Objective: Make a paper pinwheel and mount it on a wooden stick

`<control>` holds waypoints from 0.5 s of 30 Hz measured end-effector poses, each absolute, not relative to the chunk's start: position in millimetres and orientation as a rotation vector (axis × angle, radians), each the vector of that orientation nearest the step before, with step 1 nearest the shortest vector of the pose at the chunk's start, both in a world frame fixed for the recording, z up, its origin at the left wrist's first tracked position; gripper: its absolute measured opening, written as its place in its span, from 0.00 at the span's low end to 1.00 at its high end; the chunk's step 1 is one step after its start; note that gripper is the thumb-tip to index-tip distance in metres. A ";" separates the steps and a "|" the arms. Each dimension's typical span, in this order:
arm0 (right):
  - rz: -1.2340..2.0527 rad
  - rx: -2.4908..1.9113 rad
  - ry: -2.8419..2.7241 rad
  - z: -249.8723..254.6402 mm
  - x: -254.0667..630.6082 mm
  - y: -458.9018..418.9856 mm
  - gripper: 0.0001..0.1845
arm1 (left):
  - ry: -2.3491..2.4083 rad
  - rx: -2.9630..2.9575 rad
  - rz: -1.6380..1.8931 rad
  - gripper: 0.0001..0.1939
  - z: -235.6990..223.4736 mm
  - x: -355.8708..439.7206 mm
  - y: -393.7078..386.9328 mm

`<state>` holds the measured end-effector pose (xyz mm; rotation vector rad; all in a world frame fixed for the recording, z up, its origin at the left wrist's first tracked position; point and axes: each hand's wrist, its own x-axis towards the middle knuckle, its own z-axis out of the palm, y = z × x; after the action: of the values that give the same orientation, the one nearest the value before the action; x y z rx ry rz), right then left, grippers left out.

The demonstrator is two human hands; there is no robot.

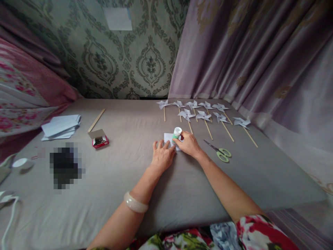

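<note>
A small square of white paper [168,136] lies flat on the cloth, partly covered by both hands. My left hand [162,154] rests on its near left part with the fingers spread, and a pale bangle sits on that wrist. In my right hand [189,144] is a white and green glue stick [176,133], gripped between thumb and fingers and slightly tilted. Its lower end meets the paper, hidden in part by my fingers. Just right of my right hand lie scissors [220,151] with green handles, blades pointing away to the left.
Several paper pinwheels [203,116] on wooden sticks lie in two rows at the back right. On the left are a stack of paper [61,126], thin wooden sticks [96,120] and an opened red box [100,140]. A pixelated dark patch and a white cable [11,218] are nearer me.
</note>
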<state>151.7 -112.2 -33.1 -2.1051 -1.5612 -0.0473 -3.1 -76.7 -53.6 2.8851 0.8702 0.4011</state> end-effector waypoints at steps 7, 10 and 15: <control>-0.054 -2.102 -1.533 -35.2 153.2 -106.6 0.08 | 0.862 2.879 0.392 0.16 -52.9 -3.4 -77.2; -0.073 -2.131 -1.499 -36.7 157.4 -110.8 0.09 | 0.860 2.875 0.395 0.15 -52.8 -3.7 -76.8; -0.064 -2.090 -1.552 -36.5 152.6 -113.5 0.08 | 0.851 2.899 0.392 0.16 -53.3 -3.3 -76.7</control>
<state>152.6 -113.5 -36.5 -2.0902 -1.5519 -0.0639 -3.3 -76.7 -53.3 2.8994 0.8507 0.3922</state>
